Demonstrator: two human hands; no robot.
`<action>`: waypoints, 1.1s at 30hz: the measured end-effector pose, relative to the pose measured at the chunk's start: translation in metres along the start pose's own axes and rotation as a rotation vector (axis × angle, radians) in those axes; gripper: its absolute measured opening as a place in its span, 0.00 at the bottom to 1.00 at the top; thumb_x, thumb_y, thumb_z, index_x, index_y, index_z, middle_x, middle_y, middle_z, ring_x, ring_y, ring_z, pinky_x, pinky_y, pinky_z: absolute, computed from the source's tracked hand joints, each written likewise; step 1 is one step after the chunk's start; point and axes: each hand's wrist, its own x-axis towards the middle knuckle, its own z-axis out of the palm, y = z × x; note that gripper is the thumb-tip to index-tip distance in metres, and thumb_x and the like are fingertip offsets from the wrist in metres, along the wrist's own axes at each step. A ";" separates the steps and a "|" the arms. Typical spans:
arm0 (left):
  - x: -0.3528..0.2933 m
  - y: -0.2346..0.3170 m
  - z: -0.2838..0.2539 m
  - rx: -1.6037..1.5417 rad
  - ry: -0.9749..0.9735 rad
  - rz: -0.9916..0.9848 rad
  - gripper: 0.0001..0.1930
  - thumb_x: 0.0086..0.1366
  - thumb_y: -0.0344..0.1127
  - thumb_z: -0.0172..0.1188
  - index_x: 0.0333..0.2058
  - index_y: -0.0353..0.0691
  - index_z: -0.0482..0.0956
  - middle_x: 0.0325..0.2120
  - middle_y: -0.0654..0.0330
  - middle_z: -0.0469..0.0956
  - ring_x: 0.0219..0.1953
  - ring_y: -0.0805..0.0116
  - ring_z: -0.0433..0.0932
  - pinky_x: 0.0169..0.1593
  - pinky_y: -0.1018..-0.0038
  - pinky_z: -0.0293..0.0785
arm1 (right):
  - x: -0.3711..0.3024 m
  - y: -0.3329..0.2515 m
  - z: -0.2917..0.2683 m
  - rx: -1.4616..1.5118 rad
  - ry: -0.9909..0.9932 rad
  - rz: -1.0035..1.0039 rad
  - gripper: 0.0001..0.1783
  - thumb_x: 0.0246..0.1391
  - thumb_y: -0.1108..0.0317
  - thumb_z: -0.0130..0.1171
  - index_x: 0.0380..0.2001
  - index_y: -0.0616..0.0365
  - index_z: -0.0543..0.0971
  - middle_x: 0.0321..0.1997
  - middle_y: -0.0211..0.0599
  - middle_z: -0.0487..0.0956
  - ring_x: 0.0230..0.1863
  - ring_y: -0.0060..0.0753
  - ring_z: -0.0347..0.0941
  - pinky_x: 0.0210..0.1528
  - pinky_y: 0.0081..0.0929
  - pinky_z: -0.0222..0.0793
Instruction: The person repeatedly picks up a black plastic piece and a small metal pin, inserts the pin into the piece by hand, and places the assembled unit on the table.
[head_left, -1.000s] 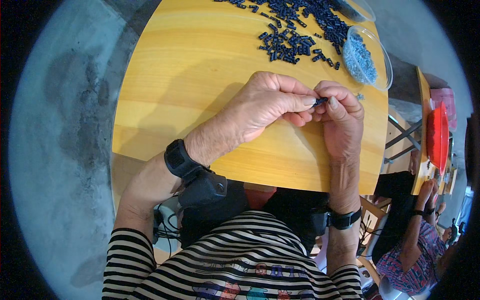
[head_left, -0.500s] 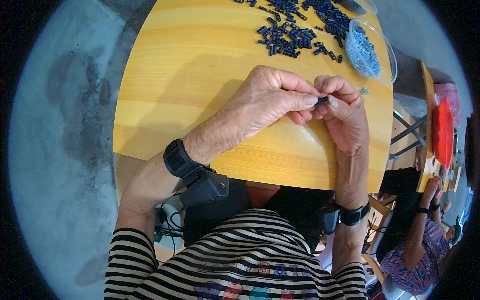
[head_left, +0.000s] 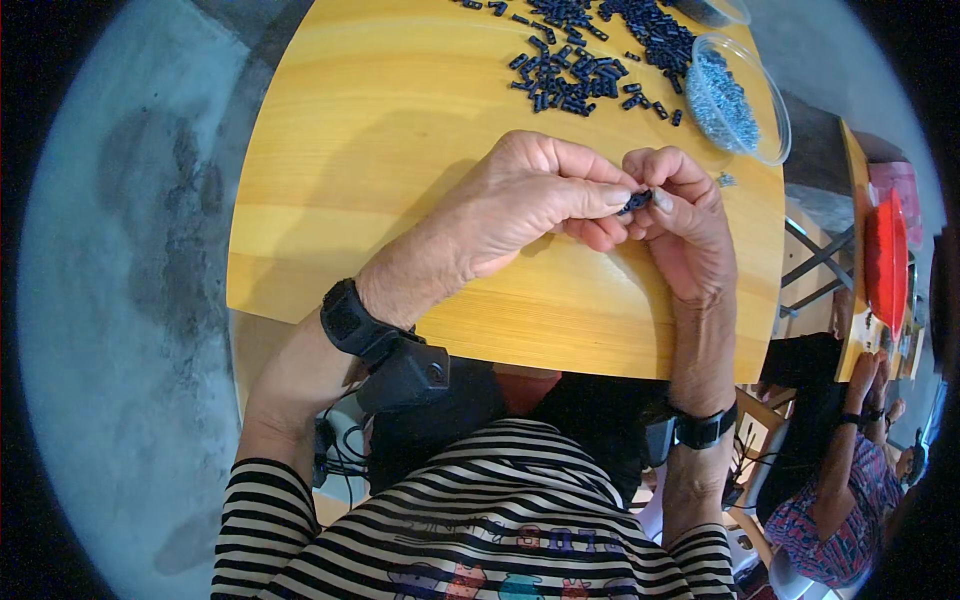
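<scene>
Above the yellow wooden table, both hands meet at a small black plastic piece [head_left: 637,202]. Thumb and fingertips of my left hand [head_left: 545,190] pinch it from the left. My right hand [head_left: 692,220] grips its other side between thumb and bent forefinger. Fingertips cover much of the piece, so its full shape is hidden. Loose black plastic pieces [head_left: 565,78], short and blocky with holes, lie beyond my hands. Past my right hand stands a clear plastic bowl [head_left: 778,150] of small silvery parts that look like screws. A few silvery bits [head_left: 726,180] rest on the table beside it.
The table [head_left: 340,160] ends close to my body. Another clear container [head_left: 735,12] stands at the far right corner. To the right, a red tray [head_left: 885,260] sits on another table, where a person's hands [head_left: 868,375] are at work. Grey floor [head_left: 120,300] lies left.
The black piece has turned slightly between my fingers, and more of it shows. Both hands stay together in nearly the same place.
</scene>
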 end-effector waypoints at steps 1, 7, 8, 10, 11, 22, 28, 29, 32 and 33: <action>0.000 0.001 0.000 0.004 -0.013 -0.003 0.12 0.61 0.35 0.58 0.39 0.32 0.78 0.25 0.59 0.79 0.26 0.75 0.78 0.32 0.82 0.73 | 0.000 0.001 -0.001 0.017 -0.014 -0.009 0.12 0.45 0.70 0.65 0.31 0.58 0.72 0.34 0.32 0.69 0.27 0.19 0.70 0.28 0.13 0.69; 0.001 0.001 -0.001 -0.020 -0.027 0.013 0.13 0.62 0.37 0.57 0.38 0.31 0.78 0.27 0.57 0.79 0.27 0.74 0.78 0.33 0.80 0.76 | 0.002 0.003 -0.006 0.101 -0.075 -0.011 0.09 0.47 0.69 0.63 0.31 0.59 0.75 0.34 0.34 0.74 0.29 0.22 0.72 0.29 0.16 0.71; 0.000 0.001 -0.001 -0.019 -0.027 0.016 0.13 0.62 0.37 0.57 0.38 0.31 0.78 0.27 0.57 0.79 0.27 0.74 0.78 0.33 0.80 0.76 | 0.002 0.003 -0.005 0.099 -0.077 -0.012 0.09 0.47 0.69 0.63 0.31 0.59 0.75 0.34 0.34 0.74 0.29 0.22 0.72 0.29 0.16 0.71; 0.000 0.001 -0.001 -0.034 -0.027 0.000 0.14 0.62 0.38 0.57 0.36 0.31 0.79 0.27 0.56 0.79 0.27 0.74 0.78 0.32 0.80 0.77 | 0.003 0.004 -0.004 0.089 -0.129 -0.035 0.09 0.48 0.70 0.63 0.31 0.59 0.75 0.35 0.35 0.74 0.29 0.22 0.72 0.29 0.15 0.71; -0.001 0.001 -0.001 -0.033 -0.026 0.001 0.14 0.62 0.38 0.57 0.36 0.31 0.79 0.27 0.56 0.79 0.27 0.74 0.78 0.32 0.80 0.77 | 0.004 0.004 -0.004 0.089 -0.130 -0.035 0.09 0.48 0.70 0.63 0.31 0.59 0.75 0.35 0.35 0.74 0.29 0.22 0.72 0.29 0.15 0.71; -0.003 0.003 0.000 0.054 -0.015 0.068 0.12 0.57 0.32 0.61 0.37 0.29 0.78 0.27 0.55 0.79 0.27 0.73 0.78 0.32 0.80 0.76 | 0.000 0.003 -0.005 0.081 -0.064 -0.004 0.10 0.47 0.71 0.63 0.34 0.61 0.77 0.35 0.35 0.76 0.29 0.23 0.73 0.30 0.17 0.71; -0.004 0.006 0.002 0.105 0.052 0.049 0.12 0.55 0.28 0.62 0.37 0.28 0.78 0.25 0.54 0.79 0.24 0.72 0.78 0.32 0.80 0.75 | 0.000 0.000 0.004 -0.069 0.055 -0.065 0.08 0.46 0.72 0.63 0.31 0.61 0.77 0.31 0.33 0.77 0.27 0.21 0.72 0.29 0.17 0.69; -0.004 0.007 0.001 0.107 0.052 0.048 0.12 0.55 0.28 0.62 0.37 0.28 0.78 0.25 0.54 0.79 0.24 0.72 0.78 0.32 0.80 0.75 | 0.000 -0.001 0.004 -0.067 0.054 -0.066 0.08 0.46 0.72 0.63 0.31 0.61 0.77 0.31 0.33 0.77 0.27 0.21 0.72 0.29 0.17 0.69; -0.004 0.006 0.000 0.069 0.024 0.021 0.12 0.55 0.28 0.62 0.37 0.28 0.78 0.25 0.54 0.79 0.25 0.71 0.78 0.32 0.79 0.75 | 0.000 -0.002 0.007 -0.138 0.031 -0.117 0.07 0.46 0.72 0.63 0.30 0.62 0.78 0.31 0.33 0.76 0.26 0.21 0.69 0.28 0.16 0.66; -0.005 0.006 0.000 0.046 0.018 0.011 0.12 0.55 0.28 0.62 0.37 0.28 0.78 0.26 0.53 0.79 0.25 0.71 0.78 0.32 0.79 0.75 | 0.001 -0.002 0.008 -0.164 0.007 -0.145 0.07 0.46 0.72 0.63 0.29 0.63 0.78 0.31 0.34 0.75 0.25 0.20 0.68 0.28 0.16 0.65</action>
